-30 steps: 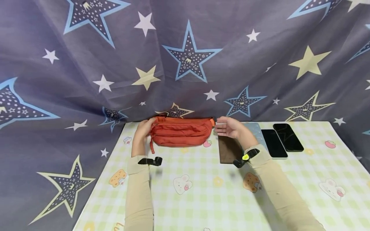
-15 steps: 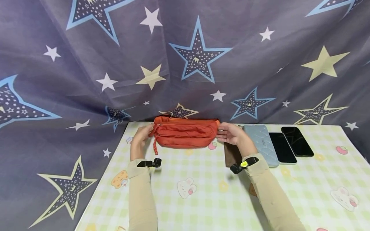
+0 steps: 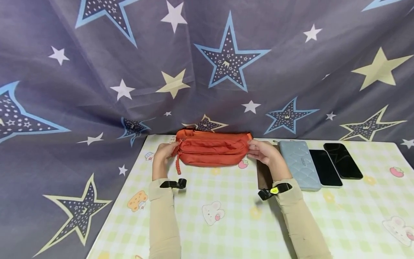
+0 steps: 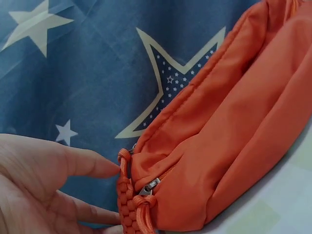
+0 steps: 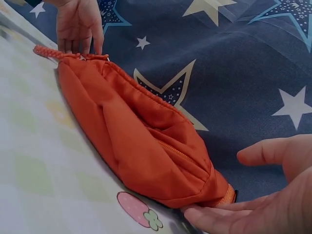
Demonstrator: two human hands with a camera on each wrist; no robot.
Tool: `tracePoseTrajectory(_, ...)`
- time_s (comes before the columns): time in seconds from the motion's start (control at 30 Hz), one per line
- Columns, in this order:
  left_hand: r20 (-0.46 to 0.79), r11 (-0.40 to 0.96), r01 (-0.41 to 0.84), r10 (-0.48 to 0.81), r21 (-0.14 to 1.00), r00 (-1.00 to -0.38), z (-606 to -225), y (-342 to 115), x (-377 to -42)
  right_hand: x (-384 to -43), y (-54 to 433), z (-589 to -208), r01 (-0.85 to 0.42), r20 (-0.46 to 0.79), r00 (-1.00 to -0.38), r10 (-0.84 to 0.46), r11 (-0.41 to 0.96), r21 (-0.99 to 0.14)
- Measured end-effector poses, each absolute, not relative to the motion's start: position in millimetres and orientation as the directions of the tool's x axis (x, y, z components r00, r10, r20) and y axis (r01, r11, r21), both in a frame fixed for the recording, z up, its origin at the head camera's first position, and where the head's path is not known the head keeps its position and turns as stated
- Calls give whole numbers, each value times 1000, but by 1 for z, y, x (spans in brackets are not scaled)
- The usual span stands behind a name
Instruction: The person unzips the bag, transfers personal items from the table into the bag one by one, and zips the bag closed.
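Note:
An orange-red waist bag (image 3: 213,149) lies at the back of the table against the curtain. At its left end is my left hand (image 3: 165,154), with fingertips at the braided zipper pulls (image 4: 127,204). In the left wrist view those fingers are fairly straight and do not wrap round the bag. My right hand (image 3: 263,153) is at the other end, by the strap stub (image 5: 228,195). Its fingertips touch the bag's lower edge in the right wrist view, while the thumb stands apart from it. The bag's underside is hidden.
Right of the bag lie a brown flat item (image 3: 263,174), partly covered by my right arm, a light-blue quilted wallet (image 3: 300,165) and two dark phones, one (image 3: 325,167) beside the other (image 3: 343,160). A starry curtain (image 3: 129,72) hangs along the table's back edge.
My right hand has come in from beside the bag to touch its right end. The left hand stays at the left end. The head view has shifted, revealing more of the blue wallet.

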State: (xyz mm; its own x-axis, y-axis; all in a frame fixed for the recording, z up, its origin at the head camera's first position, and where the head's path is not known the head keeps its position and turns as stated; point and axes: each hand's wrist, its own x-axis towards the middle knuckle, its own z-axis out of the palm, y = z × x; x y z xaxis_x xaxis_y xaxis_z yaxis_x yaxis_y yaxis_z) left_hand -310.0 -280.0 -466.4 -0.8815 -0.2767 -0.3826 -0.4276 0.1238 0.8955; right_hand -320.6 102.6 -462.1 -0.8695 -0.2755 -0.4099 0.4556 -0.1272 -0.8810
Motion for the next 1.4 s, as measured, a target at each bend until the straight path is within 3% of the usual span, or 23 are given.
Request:
tracePoseTrajectory(0.37, -398, 80, -418, -193, 905, -897, -467, -294, -310, -314, 107, -452, 349, -299, -907, -295, -133, -927)
tracePoseTrajectory(0.63, -369, 146, -384, -119, 912, -922, -437, -294, -296, -305, 108, -427, 256, -244, -941, -235, -22, -967)
tracePoseTrajectory(0.87, -236, 87, -243, -78, 966, -969, -412, -289, -286, -298, 115, -404, 205, -199, -959, -200, -10, -979)
tracePoseTrajectory(1.03, -166, 135, -171, -46, 976, -985, -408, -282, -281, -295, 123, -397, 193, -207, -968, -141, 107, -975)
tracePoseTrajectory(1.4, -167, 263, -176, -57, 949, -984, -410, -277, -275, -294, 127, -401, 198, -252, -960, -121, 344, -918)
